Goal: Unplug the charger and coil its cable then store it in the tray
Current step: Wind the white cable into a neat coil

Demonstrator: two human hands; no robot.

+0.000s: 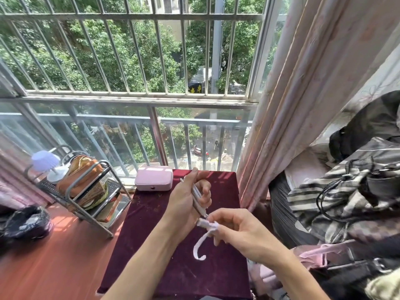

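My left hand [190, 197] is held upright above a dark red velvet-covered stand [151, 234], with several loops of a white charger cable [197, 197] gathered in its fingers. Just below it, my right hand [240, 232] pinches the cable's white plug end [205, 223]. A short loose tail of white cable [198, 247] curls down from that hand toward the cloth. A pink box [154, 178] sits shut at the far edge of the stand. No tray can be told for certain.
A metal two-tier rack [86, 191] with a brown bag, tins and a small lilac lamp [45, 162] stands left on the orange surface. A black bag [26, 221] lies far left. Window bars are ahead, a pink curtain [303, 105] and heaped clothes at right.
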